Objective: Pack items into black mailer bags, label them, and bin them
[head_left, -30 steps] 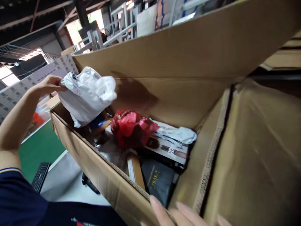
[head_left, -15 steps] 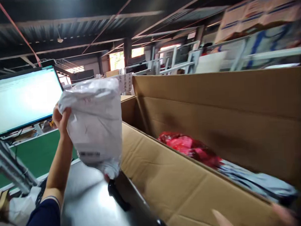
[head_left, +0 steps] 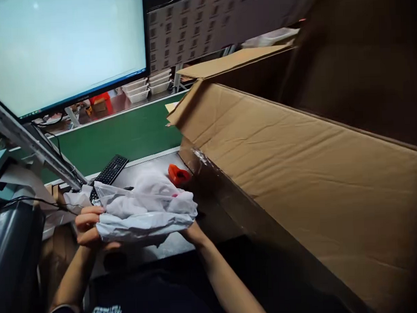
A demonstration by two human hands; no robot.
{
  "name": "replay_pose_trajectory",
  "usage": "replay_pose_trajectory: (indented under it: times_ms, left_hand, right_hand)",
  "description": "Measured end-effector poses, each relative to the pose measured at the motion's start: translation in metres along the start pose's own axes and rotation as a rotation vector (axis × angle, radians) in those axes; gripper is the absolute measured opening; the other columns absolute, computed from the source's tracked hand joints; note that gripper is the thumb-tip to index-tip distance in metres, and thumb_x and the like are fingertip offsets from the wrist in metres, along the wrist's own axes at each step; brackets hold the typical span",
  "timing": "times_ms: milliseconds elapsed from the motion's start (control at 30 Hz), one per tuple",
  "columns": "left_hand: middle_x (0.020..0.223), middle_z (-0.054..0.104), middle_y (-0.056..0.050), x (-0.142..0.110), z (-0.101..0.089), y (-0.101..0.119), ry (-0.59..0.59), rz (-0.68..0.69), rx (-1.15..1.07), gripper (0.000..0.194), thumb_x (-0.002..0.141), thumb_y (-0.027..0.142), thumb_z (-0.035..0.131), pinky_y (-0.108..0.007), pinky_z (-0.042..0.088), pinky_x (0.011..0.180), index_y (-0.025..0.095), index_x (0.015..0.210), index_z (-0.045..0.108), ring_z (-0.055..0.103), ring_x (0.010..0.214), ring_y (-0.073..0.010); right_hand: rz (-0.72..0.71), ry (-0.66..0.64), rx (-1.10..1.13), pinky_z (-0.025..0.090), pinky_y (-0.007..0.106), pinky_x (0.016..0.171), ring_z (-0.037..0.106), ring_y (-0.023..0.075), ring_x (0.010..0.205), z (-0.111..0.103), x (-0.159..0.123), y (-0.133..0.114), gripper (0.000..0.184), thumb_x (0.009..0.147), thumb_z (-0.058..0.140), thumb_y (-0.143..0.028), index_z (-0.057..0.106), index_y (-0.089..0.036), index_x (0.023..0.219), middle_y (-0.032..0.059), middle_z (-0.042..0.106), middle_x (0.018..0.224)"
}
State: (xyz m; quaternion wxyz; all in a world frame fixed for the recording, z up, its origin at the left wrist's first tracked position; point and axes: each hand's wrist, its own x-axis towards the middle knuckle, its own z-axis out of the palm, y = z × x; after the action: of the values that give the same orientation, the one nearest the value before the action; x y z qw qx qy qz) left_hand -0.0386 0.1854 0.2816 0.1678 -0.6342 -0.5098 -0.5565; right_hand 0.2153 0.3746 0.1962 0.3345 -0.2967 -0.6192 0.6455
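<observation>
A white plastic mailing bag (head_left: 142, 225) is held low over the metal tabletop. Its clear side faces up and shows soft white, fabric-like contents. My left hand (head_left: 89, 227) grips the bag's left end, fingers on the near side and edge. At the opposite end, my right hand (head_left: 193, 231) holds the bag from beneath; its fingers are mostly hidden behind the plastic. Just beyond the bag lies an orange-red object (head_left: 178, 174), its kind unclear. A black keyboard (head_left: 111, 171) sits behind the bag to the left, partly covered by it.
A large open cardboard box (head_left: 298, 171) fills the right side, its flap slanting toward me. The monitor (head_left: 68, 47) hangs at upper left on a metal arm. Behind the table runs a green surface (head_left: 125, 134), with stacked white baskets (head_left: 138, 91) beyond. A dark machine (head_left: 17, 259) stands left.
The bag has come down from its raised position and been tipped flatter. My right hand has moved from the box side to the bag. The view has turned down and left.
</observation>
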Motion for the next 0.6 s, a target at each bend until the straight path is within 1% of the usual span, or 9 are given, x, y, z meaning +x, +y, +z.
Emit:
replay_pose_trajectory:
  times_ms: [67, 100, 133, 233, 367, 433, 467, 533, 600]
  left_hand:
    - [0.095, 0.057, -0.001, 0.005, -0.006, 0.003, 0.055, 0.152, 0.042, 0.039, 0.079, 0.058, 0.082, -0.040, 0.063, 0.063, 0.028, 0.078, 0.058, 0.066, 0.085, -0.0217]
    - [0.099, 0.059, -0.003, 0.008, -0.007, 0.006, 0.040, 0.191, 0.074, 0.038, 0.082, 0.056, 0.081, -0.040, 0.063, 0.062, 0.025, 0.075, 0.059, 0.067, 0.084, -0.0217]
    - [0.102, 0.063, -0.005, 0.009, -0.007, 0.009, -0.003, 0.188, 0.112, 0.035, 0.086, 0.051, 0.079, -0.039, 0.063, 0.062, 0.024, 0.073, 0.061, 0.068, 0.085, -0.0217]
    - [0.112, 0.073, -0.009, 0.005, -0.003, 0.018, -0.142, 0.074, 0.173, 0.027, 0.090, 0.037, 0.075, -0.037, 0.064, 0.066, 0.022, 0.070, 0.064, 0.071, 0.087, -0.0217]
    - [0.113, 0.080, -0.010, -0.004, 0.006, 0.027, -0.223, 0.003, 0.077, 0.030, 0.086, 0.025, 0.078, -0.035, 0.063, 0.067, 0.021, 0.067, 0.055, 0.075, 0.082, -0.0205]
    - [0.124, 0.077, -0.011, -0.005, 0.010, 0.032, -0.198, -0.062, 0.088, 0.016, 0.085, 0.024, 0.081, -0.034, 0.065, 0.070, 0.022, 0.084, 0.065, 0.076, 0.084, -0.0196]
    - [0.133, 0.073, -0.013, -0.004, 0.012, 0.034, -0.170, -0.120, 0.143, 0.018, 0.086, 0.024, 0.081, -0.035, 0.066, 0.074, 0.023, 0.099, 0.070, 0.077, 0.089, -0.0203]
    - [0.147, 0.066, -0.013, 0.001, 0.018, 0.034, -0.110, -0.256, 0.340, 0.042, 0.089, 0.027, 0.079, -0.039, 0.065, 0.087, 0.027, 0.130, 0.069, 0.075, 0.107, -0.0245]
    - [0.150, 0.064, -0.012, 0.010, 0.029, 0.027, -0.092, -0.411, 0.542, 0.052, 0.093, 0.032, 0.074, -0.045, 0.059, 0.101, 0.030, 0.144, 0.064, 0.068, 0.124, -0.0300]
  right_hand:
    - [-0.009, -0.135, -0.035, 0.060, 0.052, 0.096, 0.070, 0.0347, 0.096, -0.006, 0.023, -0.005, 0.050, 0.056, 0.086, -0.067, 0.072, -0.027, 0.083, 0.0085, 0.074, 0.088]
    - [-0.020, -0.196, -0.052, 0.060, 0.050, 0.093, 0.069, 0.0331, 0.092, -0.009, 0.038, -0.007, 0.047, 0.057, 0.085, -0.065, 0.071, -0.026, 0.080, 0.0079, 0.073, 0.085]
    - [-0.035, -0.247, -0.068, 0.059, 0.048, 0.090, 0.067, 0.0312, 0.089, -0.011, 0.054, -0.009, 0.045, 0.058, 0.085, -0.063, 0.070, -0.025, 0.077, 0.0071, 0.072, 0.082]
    - [-0.077, -0.305, -0.085, 0.057, 0.040, 0.077, 0.061, 0.0250, 0.077, -0.016, 0.097, -0.012, 0.043, 0.055, 0.085, -0.059, 0.064, -0.023, 0.067, 0.0043, 0.065, 0.073]
    - [-0.079, -0.271, -0.101, 0.054, 0.036, 0.067, 0.056, 0.0218, 0.071, -0.026, 0.123, -0.009, 0.046, 0.051, 0.085, -0.061, 0.059, -0.025, 0.064, 0.0024, 0.062, 0.068]
    - [-0.060, -0.261, -0.116, 0.054, 0.036, 0.065, 0.057, 0.0222, 0.070, -0.030, 0.124, -0.002, 0.046, 0.051, 0.085, -0.061, 0.059, -0.026, 0.065, 0.0015, 0.061, 0.065]
    - [-0.045, -0.258, -0.119, 0.054, 0.036, 0.064, 0.056, 0.0222, 0.069, -0.031, 0.123, 0.002, 0.047, 0.050, 0.086, -0.062, 0.059, -0.026, 0.065, 0.0011, 0.059, 0.063]
    - [-0.010, -0.257, -0.110, 0.054, 0.036, 0.062, 0.055, 0.0218, 0.067, -0.031, 0.121, 0.013, 0.050, 0.048, 0.087, -0.063, 0.058, -0.026, 0.065, 0.0004, 0.056, 0.060]
    - [0.031, -0.278, -0.099, 0.052, 0.036, 0.061, 0.053, 0.0205, 0.065, -0.030, 0.120, 0.025, 0.050, 0.049, 0.086, -0.062, 0.056, -0.025, 0.063, -0.0001, 0.054, 0.057]
